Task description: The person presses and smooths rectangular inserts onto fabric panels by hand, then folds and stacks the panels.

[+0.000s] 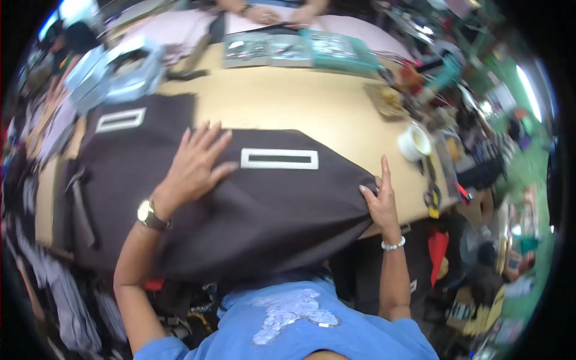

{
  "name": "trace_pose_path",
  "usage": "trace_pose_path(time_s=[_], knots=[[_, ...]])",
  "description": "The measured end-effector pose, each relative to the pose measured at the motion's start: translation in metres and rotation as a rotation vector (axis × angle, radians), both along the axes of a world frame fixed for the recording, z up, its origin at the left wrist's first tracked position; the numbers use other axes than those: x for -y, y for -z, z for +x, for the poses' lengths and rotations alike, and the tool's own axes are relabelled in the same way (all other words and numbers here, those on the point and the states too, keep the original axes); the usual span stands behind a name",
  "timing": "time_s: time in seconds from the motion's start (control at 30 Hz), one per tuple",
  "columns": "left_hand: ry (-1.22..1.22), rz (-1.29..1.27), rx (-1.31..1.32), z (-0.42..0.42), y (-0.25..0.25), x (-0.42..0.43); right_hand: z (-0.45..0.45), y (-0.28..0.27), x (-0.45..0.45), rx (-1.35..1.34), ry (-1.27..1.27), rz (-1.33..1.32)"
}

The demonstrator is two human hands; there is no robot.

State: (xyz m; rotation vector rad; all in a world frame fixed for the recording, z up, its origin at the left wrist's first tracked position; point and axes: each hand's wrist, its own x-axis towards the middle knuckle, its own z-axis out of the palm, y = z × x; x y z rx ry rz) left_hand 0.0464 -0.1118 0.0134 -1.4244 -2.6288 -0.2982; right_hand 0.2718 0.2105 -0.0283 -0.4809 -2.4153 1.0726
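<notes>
A large piece of dark brown fabric (276, 204) lies over the near side of the table and hangs past its front edge. A white rectangular frame with a dark slot (279, 159) sits on it, near its far edge. My left hand (198, 162) rests flat on the fabric left of this frame, fingers spread. At the fabric's right end, my right hand (382, 201) grips the edge between thumb and fingers, and folds run from that grip. Farther left, another dark fabric part bears a second white frame (120, 120).
Pale blue containers (132, 66) stand at the back left. Clear trays (247, 49) and a teal tray (339, 51) hold small metal pieces. Another person's hands (273, 16) work beyond. A white cup-like container (414, 143) and yellow-handled scissors (432, 201) are at the right edge.
</notes>
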Motion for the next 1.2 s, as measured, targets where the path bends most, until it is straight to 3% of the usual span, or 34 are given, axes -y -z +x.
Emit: trace_pose_path(time_s=[0.17,0.3,0.4,0.6,0.73,0.83,0.93,1.03,1.13,1.2], knots=[[0.165,-0.185,0.146,0.03,0.04,-0.05,0.046,-0.028,-0.041,-0.106,0.081,0.047],[0.14,-0.17,0.187,0.032,0.049,-0.053,0.049,-0.035,-0.057,0.188,0.211,0.256],[0.119,-0.148,0.193,0.033,0.049,-0.052,0.032,-0.038,-0.103,0.058,0.379,0.778],[0.126,-0.033,0.165,0.036,0.04,-0.046,-0.017,-0.063,-0.175,0.716,0.416,0.645],[0.185,0.064,0.137,0.035,0.029,-0.042,-0.041,-0.058,-0.19,0.858,0.39,0.571],[0.177,0.097,0.12,0.031,0.041,-0.04,-0.045,-0.047,-0.211,0.917,0.368,0.622],[0.155,0.11,0.179,0.031,0.047,-0.041,-0.031,-0.061,-0.22,0.514,0.446,0.621],[0.131,0.124,0.144,0.032,0.048,-0.044,-0.014,-0.065,-0.206,0.39,0.463,0.753],[0.101,0.023,0.163,0.03,0.052,-0.043,-0.003,-0.068,-0.181,0.635,0.396,0.845],[0.106,0.007,0.17,0.029,0.053,-0.044,-0.004,-0.073,-0.162,0.664,0.356,0.847]])
